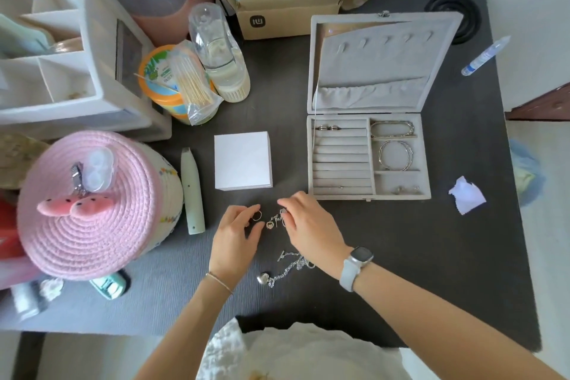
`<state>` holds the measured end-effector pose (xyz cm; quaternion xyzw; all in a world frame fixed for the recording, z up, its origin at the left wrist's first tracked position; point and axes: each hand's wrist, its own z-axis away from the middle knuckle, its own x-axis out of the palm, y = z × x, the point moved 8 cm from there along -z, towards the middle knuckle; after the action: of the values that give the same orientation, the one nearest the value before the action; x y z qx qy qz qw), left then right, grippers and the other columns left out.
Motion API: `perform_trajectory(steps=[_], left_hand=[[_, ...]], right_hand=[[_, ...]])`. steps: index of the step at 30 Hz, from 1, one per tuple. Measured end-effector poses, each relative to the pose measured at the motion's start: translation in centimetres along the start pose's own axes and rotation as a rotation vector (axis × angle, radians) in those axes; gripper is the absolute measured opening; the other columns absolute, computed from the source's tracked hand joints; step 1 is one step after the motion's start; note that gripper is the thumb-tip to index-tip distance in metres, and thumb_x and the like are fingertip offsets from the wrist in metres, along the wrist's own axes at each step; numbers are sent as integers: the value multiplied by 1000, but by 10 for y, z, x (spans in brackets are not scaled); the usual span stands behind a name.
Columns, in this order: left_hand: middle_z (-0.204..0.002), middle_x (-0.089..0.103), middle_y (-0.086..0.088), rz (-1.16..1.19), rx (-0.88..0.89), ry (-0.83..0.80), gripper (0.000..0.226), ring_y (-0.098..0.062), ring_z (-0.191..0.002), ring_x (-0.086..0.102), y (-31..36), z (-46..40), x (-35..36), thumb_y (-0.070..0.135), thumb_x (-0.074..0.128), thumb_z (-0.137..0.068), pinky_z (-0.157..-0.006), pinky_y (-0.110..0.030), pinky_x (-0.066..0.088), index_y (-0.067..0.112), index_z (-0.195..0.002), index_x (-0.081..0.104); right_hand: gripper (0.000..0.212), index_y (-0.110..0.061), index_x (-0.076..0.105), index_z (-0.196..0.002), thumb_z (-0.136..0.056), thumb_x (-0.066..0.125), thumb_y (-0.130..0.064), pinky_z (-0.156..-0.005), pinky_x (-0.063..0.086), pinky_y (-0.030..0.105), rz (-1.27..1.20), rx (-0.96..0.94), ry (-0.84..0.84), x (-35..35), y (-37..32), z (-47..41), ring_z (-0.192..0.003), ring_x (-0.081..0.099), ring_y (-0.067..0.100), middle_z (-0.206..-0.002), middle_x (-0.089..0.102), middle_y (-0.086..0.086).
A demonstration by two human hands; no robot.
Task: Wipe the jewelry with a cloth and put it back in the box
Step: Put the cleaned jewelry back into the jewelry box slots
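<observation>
While a chain (288,268) lies low centre, left hand (236,233) pinches a ring (256,216); right hand (310,224) pinches a charm bracelet (275,220). Sorting step, likely. Cloth (467,194) right; open box (368,157) beyond. Next: fetch cloth.

A dark mat (401,256) carries an open grey jewelry box (368,191), a white box (243,160), a chain (287,268), a small charm piece (273,221), a white cloth (467,194), a pale green pen-like tool (192,191), a pink basket (89,207), a clear bottle (222,55) and a cardboard box (287,9).
</observation>
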<state>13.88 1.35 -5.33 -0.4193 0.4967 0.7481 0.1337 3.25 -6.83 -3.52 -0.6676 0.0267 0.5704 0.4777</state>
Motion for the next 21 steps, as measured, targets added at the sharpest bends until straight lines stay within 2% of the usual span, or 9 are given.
perform_trajectory(steps=[2, 6, 10, 12, 16, 21], left_hand=[[-96, 59, -13, 1, -11, 16, 32, -15, -72, 52, 0, -1, -1, 1, 66, -79, -66, -25, 47, 3, -110, 64], [-93, 58, -16, -10, -37, 26, 25, -15, -64, 49, -7, -2, -3, 0, 65, -79, -62, -24, 45, 1, -105, 65], [-91, 58, -11, -20, -36, 24, 17, -14, -60, 47, -6, -5, -6, 2, 66, -79, -59, -23, 42, 3, -96, 66], [-92, 55, -7, -14, -57, 26, 16, -14, -59, 46, -5, -6, -7, 2, 66, -79, -59, -20, 40, 3, -94, 65], [-91, 57, -5, 1, -96, 34, 14, -13, -59, 47, -8, -5, -9, 1, 66, -78, -56, -10, 34, 5, -91, 62], [-90, 60, -7, -11, -99, 35, 13, -14, -63, 49, -8, -5, -7, 2, 64, -79, -56, -13, 36, 6, -91, 62]], right_hand=[[27, -5, 57, -114, -91, 49, -16, -65, 49, 39, -1, 42, -57, 11, -2, -2, -100, 53, 30, -105, 56, 14], [25, -5, 55, -111, -88, 54, -13, -64, 45, 36, 36, 44, -119, 23, -5, -3, -103, 48, 31, -110, 51, 14], [12, -3, 57, -94, -86, 57, -12, -56, 38, 32, 42, 39, -113, 24, -5, -4, -95, 49, 32, -103, 51, 15], [13, -3, 57, -90, -87, 58, -15, -55, 37, 32, 24, 38, -109, 24, -3, -4, -94, 49, 29, -101, 51, 13], [17, -5, 56, -89, -90, 54, -22, -61, 42, 33, -75, 64, -88, 17, 3, -4, -97, 47, 21, -101, 54, 7], [13, -8, 60, -92, -90, 53, -18, -72, 46, 36, -188, 106, -54, 11, 8, 0, -89, 52, 20, -92, 61, 4]])
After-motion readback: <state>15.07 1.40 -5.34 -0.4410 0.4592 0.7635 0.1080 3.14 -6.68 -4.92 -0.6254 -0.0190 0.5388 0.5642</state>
